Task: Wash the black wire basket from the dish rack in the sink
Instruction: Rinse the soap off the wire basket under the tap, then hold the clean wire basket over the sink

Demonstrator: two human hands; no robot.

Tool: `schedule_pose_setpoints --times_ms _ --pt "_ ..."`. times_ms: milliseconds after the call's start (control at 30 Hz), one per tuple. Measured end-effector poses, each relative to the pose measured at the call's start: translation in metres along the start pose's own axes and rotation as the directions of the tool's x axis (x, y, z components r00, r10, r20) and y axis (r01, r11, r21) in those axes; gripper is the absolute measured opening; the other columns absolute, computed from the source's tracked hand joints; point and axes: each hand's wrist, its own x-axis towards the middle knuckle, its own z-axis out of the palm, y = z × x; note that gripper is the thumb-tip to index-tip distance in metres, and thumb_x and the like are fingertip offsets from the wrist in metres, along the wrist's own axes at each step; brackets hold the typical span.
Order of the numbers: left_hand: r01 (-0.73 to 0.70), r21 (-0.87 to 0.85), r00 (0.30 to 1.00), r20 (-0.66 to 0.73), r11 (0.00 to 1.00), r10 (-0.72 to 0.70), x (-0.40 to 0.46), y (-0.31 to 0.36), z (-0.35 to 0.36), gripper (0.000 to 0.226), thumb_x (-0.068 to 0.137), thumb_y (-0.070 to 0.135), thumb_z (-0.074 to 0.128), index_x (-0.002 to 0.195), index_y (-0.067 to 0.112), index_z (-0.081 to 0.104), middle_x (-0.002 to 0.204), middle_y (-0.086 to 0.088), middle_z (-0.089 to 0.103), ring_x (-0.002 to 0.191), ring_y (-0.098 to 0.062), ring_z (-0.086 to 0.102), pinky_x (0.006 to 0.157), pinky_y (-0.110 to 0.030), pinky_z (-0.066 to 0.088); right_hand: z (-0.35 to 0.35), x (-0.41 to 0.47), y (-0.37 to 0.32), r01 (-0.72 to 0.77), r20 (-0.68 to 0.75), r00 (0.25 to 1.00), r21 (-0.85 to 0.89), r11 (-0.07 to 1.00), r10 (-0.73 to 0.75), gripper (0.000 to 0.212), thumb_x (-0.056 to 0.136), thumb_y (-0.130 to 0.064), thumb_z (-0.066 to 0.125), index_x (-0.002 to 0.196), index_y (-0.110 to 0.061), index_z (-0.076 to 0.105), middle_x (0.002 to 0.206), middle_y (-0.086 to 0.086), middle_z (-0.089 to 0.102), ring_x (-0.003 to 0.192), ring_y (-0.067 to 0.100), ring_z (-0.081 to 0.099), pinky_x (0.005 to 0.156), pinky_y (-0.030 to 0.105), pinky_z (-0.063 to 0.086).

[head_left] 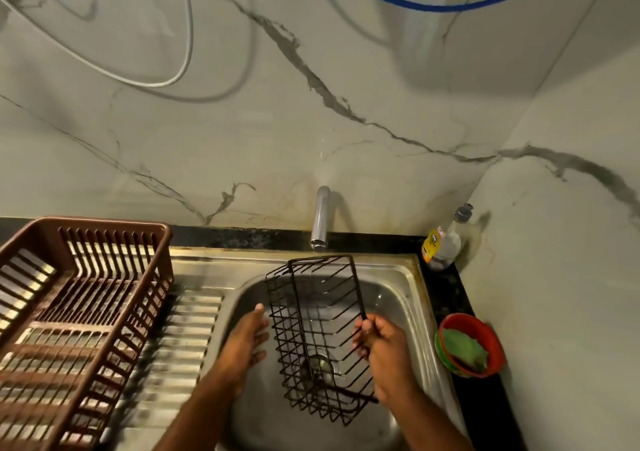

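Right hand [382, 350] pinching black wire basket [318, 339] rim over sink [408, 298], left hand [247, 341] spread beside it; rinse pending, tap [320, 220] apparently dry—needs opening.

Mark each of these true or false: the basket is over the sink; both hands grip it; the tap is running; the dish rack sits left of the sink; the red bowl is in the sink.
1. The wire basket is over the sink. True.
2. Both hands grip it. False: the right hand grips a wire; the left hand is open beside it.
3. The tap is running. False: no water stream shows.
4. The dish rack sits left of the sink. True.
5. The red bowl is in the sink. False: it stands on the counter to the right.
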Motion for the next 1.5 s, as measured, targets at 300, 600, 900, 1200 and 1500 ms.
schedule_pose_setpoints --times_ms 300,600,900,1200,1500 --pt "0.220 0.058 0.956 0.187 0.974 -0.227 -0.018 -0.006 0.020 0.057 0.084 0.070 0.056 0.121 0.028 0.065 0.120 -0.013 0.070 0.112 -0.035 0.066 0.098 -0.053 0.051 -0.007 0.003 0.016 -0.485 -0.032 0.864 0.214 0.848 0.503 0.026 0.105 -0.018 0.050 0.102 -0.001 0.069 0.068 0.008 0.069 0.054 0.012 0.054 0.043 0.020 0.043" --pt "0.239 0.081 0.966 0.085 0.968 -0.246 -0.034 0.005 0.035 0.038 0.100 0.050 0.055 0.109 0.014 0.065 0.104 -0.014 0.062 0.098 -0.032 0.057 0.088 -0.043 0.045 -0.004 -0.029 -0.001 -0.550 0.020 0.835 0.046 0.834 0.550 0.066 0.079 -0.057 0.076 0.125 -0.015 0.053 0.114 0.013 0.056 0.088 0.023 0.062 0.073 0.035 0.059" --pt "0.001 0.038 0.994 -0.108 0.999 0.003 -0.048 -0.012 0.038 0.040 0.101 0.036 0.061 0.136 0.017 0.063 0.135 -0.017 0.063 0.120 -0.037 0.061 0.106 -0.052 0.044 -0.012 -0.051 -0.004 -0.222 0.152 0.957 -0.170 0.960 0.248 0.082 0.087 -0.073 0.052 0.154 -0.030 0.035 0.156 -0.001 0.043 0.138 0.021 0.044 0.109 0.037 0.039" --pt "-0.107 0.094 0.983 -0.139 0.990 0.119 -0.090 -0.019 0.044 0.039 0.100 0.039 0.061 0.132 0.018 0.070 0.115 -0.015 0.073 0.104 -0.028 0.068 0.105 -0.049 0.049 -0.035 -0.073 0.001 -0.104 0.160 0.978 -0.172 0.980 0.132 0.064 0.097 -0.052 0.053 0.154 -0.027 0.038 0.148 -0.001 0.053 0.123 0.013 0.054 0.091 0.027 0.051" --pt "-0.131 0.131 0.991 -0.013 0.983 0.134 -0.082 -0.026 0.035 0.057 0.087 0.072 0.049 0.123 0.033 0.072 0.119 0.002 0.075 0.114 -0.019 0.068 0.110 -0.053 0.046 -0.029 -0.091 -0.022 -0.037 0.175 0.982 -0.162 0.986 0.066 0.053 0.103 -0.046 0.046 0.151 -0.025 0.040 0.159 0.000 0.038 0.147 0.022 0.033 0.112 0.036 0.031"
